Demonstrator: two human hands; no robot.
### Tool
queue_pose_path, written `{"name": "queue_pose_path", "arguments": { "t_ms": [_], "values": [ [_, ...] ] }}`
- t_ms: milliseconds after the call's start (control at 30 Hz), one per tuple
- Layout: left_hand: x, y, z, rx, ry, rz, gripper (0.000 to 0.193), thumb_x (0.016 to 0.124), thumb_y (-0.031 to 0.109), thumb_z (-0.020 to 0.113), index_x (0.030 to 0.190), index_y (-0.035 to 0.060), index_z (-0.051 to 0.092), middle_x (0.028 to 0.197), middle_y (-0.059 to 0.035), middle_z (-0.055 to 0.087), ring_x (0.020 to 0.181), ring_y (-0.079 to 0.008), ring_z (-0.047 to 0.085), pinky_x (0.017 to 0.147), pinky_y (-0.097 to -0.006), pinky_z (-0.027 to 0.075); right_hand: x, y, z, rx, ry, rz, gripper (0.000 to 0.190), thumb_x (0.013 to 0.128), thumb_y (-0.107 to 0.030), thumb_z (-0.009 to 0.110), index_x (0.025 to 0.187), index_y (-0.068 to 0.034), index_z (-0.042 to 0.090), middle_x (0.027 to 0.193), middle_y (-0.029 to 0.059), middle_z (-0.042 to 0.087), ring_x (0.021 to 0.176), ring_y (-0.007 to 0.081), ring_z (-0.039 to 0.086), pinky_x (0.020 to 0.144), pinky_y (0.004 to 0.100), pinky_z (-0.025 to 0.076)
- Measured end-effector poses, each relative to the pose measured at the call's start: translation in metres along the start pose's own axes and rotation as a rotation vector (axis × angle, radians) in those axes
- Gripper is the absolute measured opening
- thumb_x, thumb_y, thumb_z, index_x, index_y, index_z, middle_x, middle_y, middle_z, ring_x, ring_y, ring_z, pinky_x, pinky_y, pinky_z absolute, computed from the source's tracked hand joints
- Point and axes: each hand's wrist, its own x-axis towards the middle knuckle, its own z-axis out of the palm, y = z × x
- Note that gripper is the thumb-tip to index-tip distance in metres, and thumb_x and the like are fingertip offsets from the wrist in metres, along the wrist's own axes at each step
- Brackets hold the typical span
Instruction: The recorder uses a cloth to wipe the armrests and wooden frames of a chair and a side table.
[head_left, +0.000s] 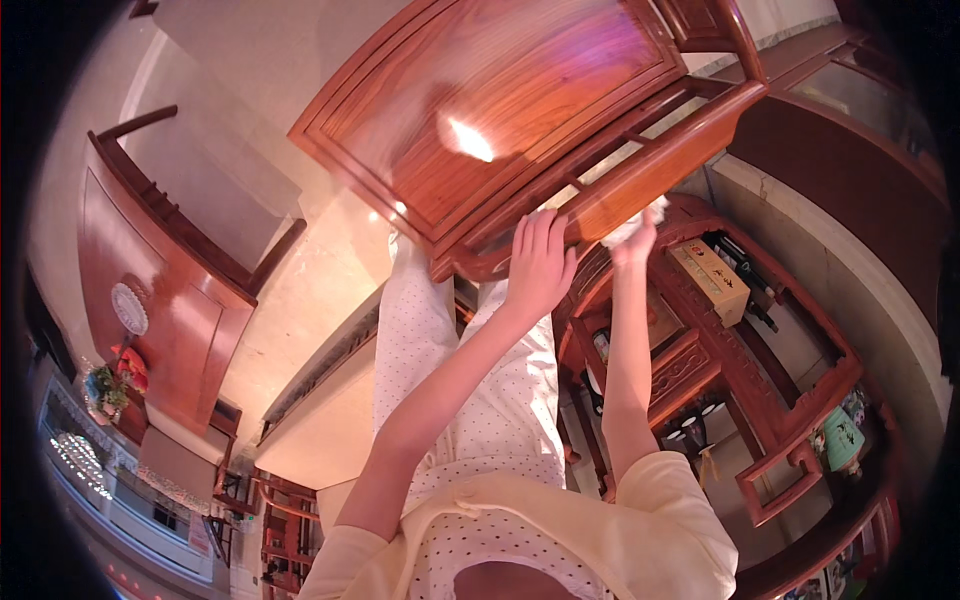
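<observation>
Before me stands a polished reddish wooden chair (540, 97), its broad panelled seat catching a bright glare. A thick curved rail (667, 169) with short uprights runs along its near right side. My left hand (540, 259) lies over the left end of that rail, fingers extended across it. To its right, my right hand (636, 238) grips a crumpled white cloth (628, 225) against the rail's outer face. My fingers partly hide the cloth.
Right of my legs is a carved wooden display shelf (806, 375) with a yellow box (712, 281), bottles and a green lamp (841, 439). A wooden table (142, 262) holding a white dish (130, 308) stands left. A dark cabinet (832, 172) lines the right.
</observation>
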Motion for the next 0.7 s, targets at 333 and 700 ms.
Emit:
{"name": "queue_pose_path", "arguments": {
  "t_ms": [333, 700],
  "values": [
    [-0.074, -0.046, -0.039, -0.091, -0.03, -0.139, 0.038, 0.07, 0.01, 0.054, 0.103, -0.0028, 0.041, 0.109, -0.0167, 0.04, 0.103, -0.031, 0.039, 0.089, -0.0401, 0.03, -0.002, 0.002, 0.004, 0.053, -0.08, 0.084, 0.037, 0.087, -0.025, 0.027, 0.113, -0.004, 0.041, 0.111, 0.0119, 0.048, 0.1, 0.0286, 0.046, 0.087, 0.0422, 0.038],
    [-0.034, -0.043, -0.002, -0.081, -0.076, -0.37, 0.029, 0.081, 0.029, 0.043, 0.087, 0.0012, 0.05, 0.084, -0.0148, 0.054, 0.085, -0.0292, 0.05, 0.082, -0.039, 0.034, 0.007, 0.013, 0.004, 0.05, -0.124, 0.068, 0.038, 0.088, -0.03, 0.029, 0.113, -0.005, 0.042, 0.109, 0.0109, 0.05, 0.099, 0.0261, 0.049, 0.085, 0.0416, 0.041]
  ]
}}
